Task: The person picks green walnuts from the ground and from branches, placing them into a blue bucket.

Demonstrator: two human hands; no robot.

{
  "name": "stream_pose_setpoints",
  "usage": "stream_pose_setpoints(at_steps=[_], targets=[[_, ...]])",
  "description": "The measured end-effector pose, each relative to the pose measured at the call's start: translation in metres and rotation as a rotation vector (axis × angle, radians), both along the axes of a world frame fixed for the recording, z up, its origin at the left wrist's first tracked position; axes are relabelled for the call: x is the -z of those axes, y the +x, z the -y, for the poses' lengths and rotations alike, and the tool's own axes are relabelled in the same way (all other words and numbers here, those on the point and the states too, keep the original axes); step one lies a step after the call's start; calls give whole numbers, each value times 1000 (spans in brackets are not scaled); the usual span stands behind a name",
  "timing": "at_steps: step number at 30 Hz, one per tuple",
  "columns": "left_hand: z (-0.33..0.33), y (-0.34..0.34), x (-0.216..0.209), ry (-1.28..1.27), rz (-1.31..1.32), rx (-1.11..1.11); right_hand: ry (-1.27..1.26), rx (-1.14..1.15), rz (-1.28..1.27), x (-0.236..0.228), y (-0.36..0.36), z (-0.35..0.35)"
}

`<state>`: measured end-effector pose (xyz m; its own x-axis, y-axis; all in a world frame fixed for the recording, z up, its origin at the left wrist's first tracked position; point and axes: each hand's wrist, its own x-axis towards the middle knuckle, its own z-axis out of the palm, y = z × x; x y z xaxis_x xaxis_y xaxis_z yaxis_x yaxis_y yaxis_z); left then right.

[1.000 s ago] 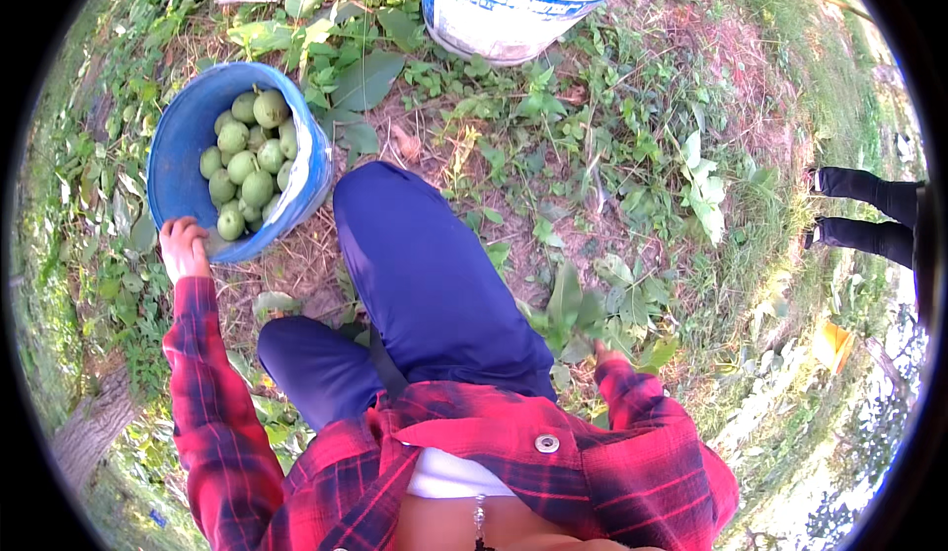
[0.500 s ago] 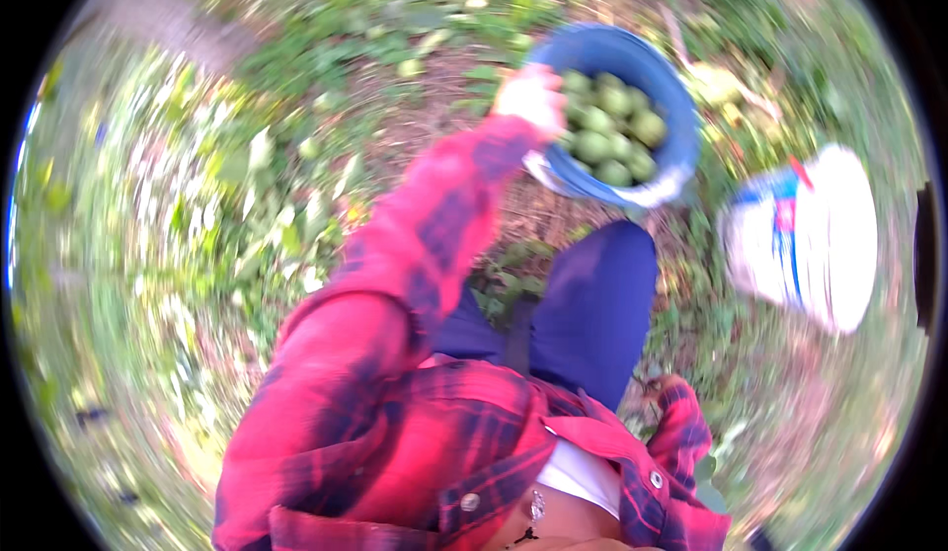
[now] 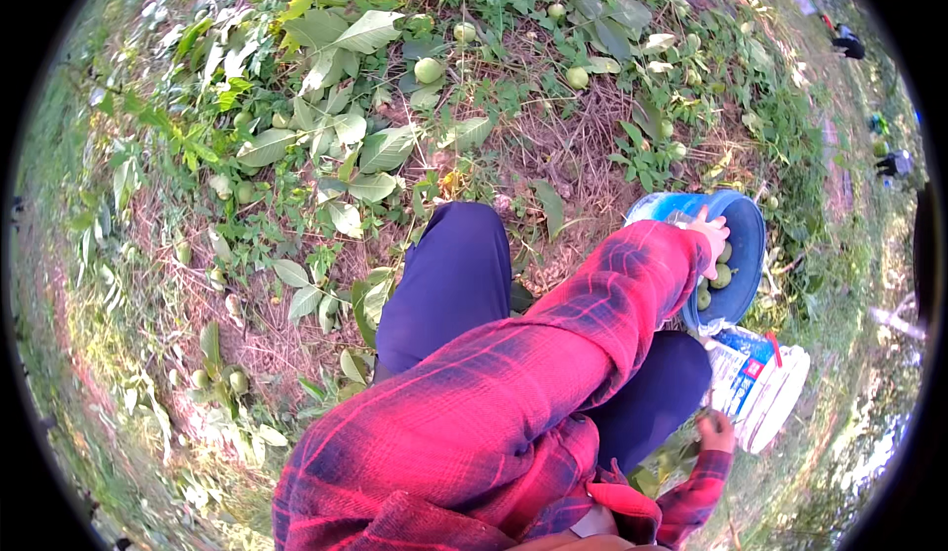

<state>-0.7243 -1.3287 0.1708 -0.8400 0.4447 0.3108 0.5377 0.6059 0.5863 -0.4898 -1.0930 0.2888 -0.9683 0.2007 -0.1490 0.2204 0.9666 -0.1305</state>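
The left hand [image 3: 709, 240], at the end of a red plaid sleeve [image 3: 553, 354] that crosses the picture from about 7 o'clock toward 3 o'clock, lies on the near rim of the blue bucket [image 3: 747, 245]. Its fingers curl over the rim and grip it. The bucket sits at 3 o'clock on the grass and holds round green fruit [image 3: 722, 275], a few showing beside the hand.

Just below the bucket, toward 4 o'clock, stands a white bucket [image 3: 765, 383] with a blue label and a red handle; the two touch or nearly touch. The right hand [image 3: 716, 431] is at 5 o'clock, right at the white bucket's lower left edge. Its fingers look bent, but whether they hold anything I cannot tell.

Dark blue trouser legs [image 3: 444, 284] fill the centre. More green fruit lies loose on the ground [image 3: 592, 156] among broad leaves [image 3: 365, 33]: one [image 3: 428, 69] at 12 o'clock, one [image 3: 577, 77] at 1 o'clock, and a few [image 3: 219, 381] at 8 o'clock. Other people [image 3: 847, 43] stand far off at 2 o'clock.
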Motion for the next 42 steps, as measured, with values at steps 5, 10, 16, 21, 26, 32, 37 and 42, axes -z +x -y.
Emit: stream_pose_setpoints(at_steps=[5,10,16,21,26,32,37,42], targets=[[11,23,3,-102,-59,114,-423,107,-166,-43,-4,77],[39,12,41,394,-47,175,-363,-349,36,69,-27,150],[213,22,71,812,257,-353,54,-481,449,149,-107,155],[403,47,143,733,572,-1026,93,-718,441,167,-198,210],[493,59,154,82,129,-1133,-306,-833,57,114,-296,378],[504,8,190,-161,434,-939,-107,-781,19,277,-462,437],[504,-7,193,-107,523,-1072,-295,-737,-19,301,-468,463],[524,-4,167,564,379,-1590,-1546,-235,280,233,-474,485]])
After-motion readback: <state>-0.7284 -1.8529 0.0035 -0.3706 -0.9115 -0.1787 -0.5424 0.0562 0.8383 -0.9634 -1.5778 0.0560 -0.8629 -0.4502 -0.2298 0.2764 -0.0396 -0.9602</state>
